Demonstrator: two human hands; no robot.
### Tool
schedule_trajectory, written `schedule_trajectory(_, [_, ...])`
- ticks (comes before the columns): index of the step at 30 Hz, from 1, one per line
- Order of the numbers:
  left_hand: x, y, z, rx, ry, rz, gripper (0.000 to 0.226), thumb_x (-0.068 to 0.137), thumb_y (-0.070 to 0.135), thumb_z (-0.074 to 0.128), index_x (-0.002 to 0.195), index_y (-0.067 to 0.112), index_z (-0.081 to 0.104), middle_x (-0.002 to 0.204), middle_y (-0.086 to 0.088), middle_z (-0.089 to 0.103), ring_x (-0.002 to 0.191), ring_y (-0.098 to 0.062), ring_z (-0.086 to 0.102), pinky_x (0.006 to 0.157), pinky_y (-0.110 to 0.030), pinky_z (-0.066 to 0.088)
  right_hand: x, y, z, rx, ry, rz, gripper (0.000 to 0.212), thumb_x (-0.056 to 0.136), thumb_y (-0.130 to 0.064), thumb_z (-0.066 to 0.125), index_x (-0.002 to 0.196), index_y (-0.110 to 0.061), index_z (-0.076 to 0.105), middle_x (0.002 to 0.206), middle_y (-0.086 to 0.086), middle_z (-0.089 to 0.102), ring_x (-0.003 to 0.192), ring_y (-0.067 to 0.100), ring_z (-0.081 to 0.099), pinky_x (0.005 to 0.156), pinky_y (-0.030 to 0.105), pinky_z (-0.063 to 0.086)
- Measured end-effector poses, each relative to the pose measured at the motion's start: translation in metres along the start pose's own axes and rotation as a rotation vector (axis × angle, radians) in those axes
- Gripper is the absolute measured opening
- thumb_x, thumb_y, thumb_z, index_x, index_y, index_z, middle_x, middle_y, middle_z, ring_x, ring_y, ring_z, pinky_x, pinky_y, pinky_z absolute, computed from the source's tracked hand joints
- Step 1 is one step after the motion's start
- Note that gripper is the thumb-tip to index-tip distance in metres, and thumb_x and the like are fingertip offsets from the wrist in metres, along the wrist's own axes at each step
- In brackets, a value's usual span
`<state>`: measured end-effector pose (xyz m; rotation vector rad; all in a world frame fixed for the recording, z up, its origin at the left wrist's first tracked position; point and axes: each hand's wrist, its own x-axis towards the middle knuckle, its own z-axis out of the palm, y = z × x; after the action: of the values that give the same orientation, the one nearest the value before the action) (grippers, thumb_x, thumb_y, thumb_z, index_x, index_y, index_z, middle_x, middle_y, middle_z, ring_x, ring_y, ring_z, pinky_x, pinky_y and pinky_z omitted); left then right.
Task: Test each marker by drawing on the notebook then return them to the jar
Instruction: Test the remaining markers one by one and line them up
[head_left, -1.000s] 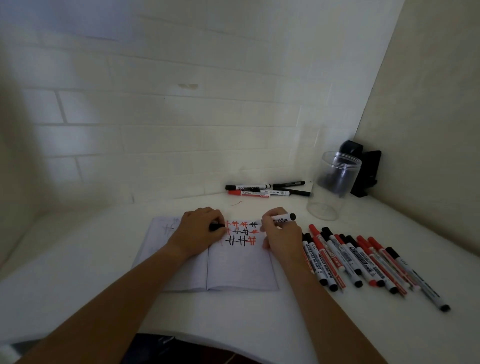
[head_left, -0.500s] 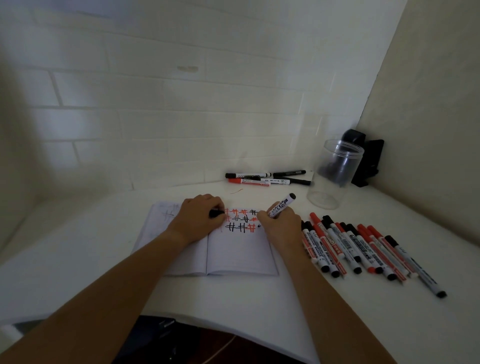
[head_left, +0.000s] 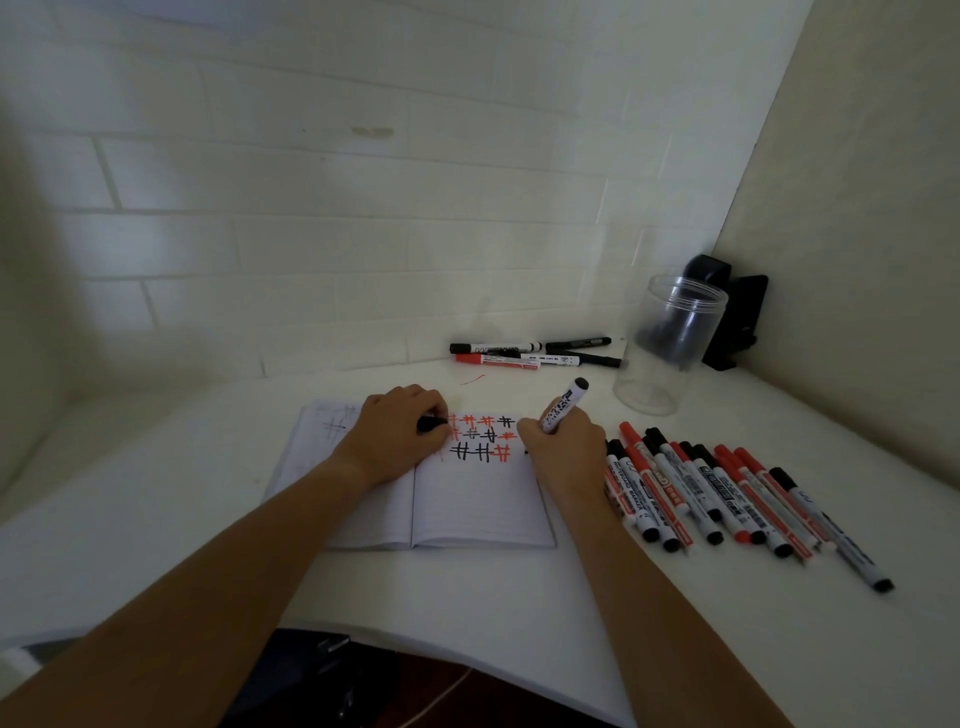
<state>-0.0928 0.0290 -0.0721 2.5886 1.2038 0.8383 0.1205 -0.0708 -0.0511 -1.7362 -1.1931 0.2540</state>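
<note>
- The right hand (head_left: 563, 447) has its fingers curled round a black marker (head_left: 563, 405), held tilted with the butt end up and away from the person; the writing tip is hidden behind the fingers, at the right edge of the notebook (head_left: 467, 499).
- The left hand (head_left: 392, 436) rests on the open notebook near the spine, fingers curled and pinching a small black cap (head_left: 431, 423); only one end of the cap pokes out.
- Three rows of red and black hash marks (head_left: 483, 436) sit on the top of the right page. The left end of the rows is covered by the left hand, so their full count can't be read.
- Faint grey marks show on the left page, too dim to make out.
- A row of red and black markers (head_left: 727, 493) lies on the table (head_left: 519, 587) just right of the right wrist; the nearest ones are partly hidden by the forearm.
- The clear jar (head_left: 670, 343) stands upright behind that row, near the corner. Something dark shows through its wall, but I can't tell whether it is inside or the black object (head_left: 737, 317) behind it.
- Four more markers (head_left: 535, 353) lie against the back wall, left of the jar, with a thin red squiggle (head_left: 472, 379) on the table in front of them.
</note>
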Motion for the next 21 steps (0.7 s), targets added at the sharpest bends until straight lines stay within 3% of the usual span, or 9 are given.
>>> schedule_trajectory(5, [-0.0002,-0.0007,0.0002,0.0,0.0,0.014,0.022,0.089,0.059,0.044,0.096,0.04,0.053,0.093,0.017,0.056,0.089,-0.006,0.053,0.092,-0.041,0.046,0.0011,0.0014,-0.0014,0.049,-0.04,-0.004,0.036,0.09,-0.022,0.069,0.061,-0.014,0.049,0.054,-0.002,0.055,0.042,0.005,0.044,0.039,0.012,0.035])
schedule_trajectory(12, [-0.0003,0.0003,-0.0003,0.02,-0.001,0.013,0.028,0.089,0.06,0.041,0.099,0.038,0.055,0.095,0.016,0.057,0.09,-0.006,0.053,0.092,-0.039,0.044,-0.002,-0.0017,-0.0028,0.077,-0.038,0.013,0.037,0.087,-0.019,0.067,0.058,-0.017,0.043,0.049,-0.007,0.048,0.039,0.002,0.036,0.04,0.017,0.032])
schedule_trajectory(17, [-0.0009,-0.0011,0.0003,0.013,0.015,0.035,0.021,0.092,0.056,0.046,0.098,0.038,0.056,0.095,0.016,0.058,0.09,-0.006,0.053,0.091,-0.041,0.046,-0.0004,0.0002,-0.0031,0.092,-0.042,0.016,0.035,0.089,-0.018,0.067,0.061,-0.015,0.046,0.052,-0.005,0.052,0.042,0.003,0.042,0.043,0.019,0.038])
schedule_trajectory(21, [-0.0008,0.0031,-0.0012,0.009,0.093,0.081,0.013,0.093,0.043,0.061,0.1,0.033,0.064,0.105,0.013,0.056,0.1,-0.006,0.048,0.092,-0.037,0.044,-0.0026,-0.0029,-0.003,0.047,-0.062,-0.003,0.04,0.087,-0.02,0.067,0.058,-0.019,0.041,0.049,-0.006,0.048,0.041,0.004,0.038,0.043,0.02,0.034])
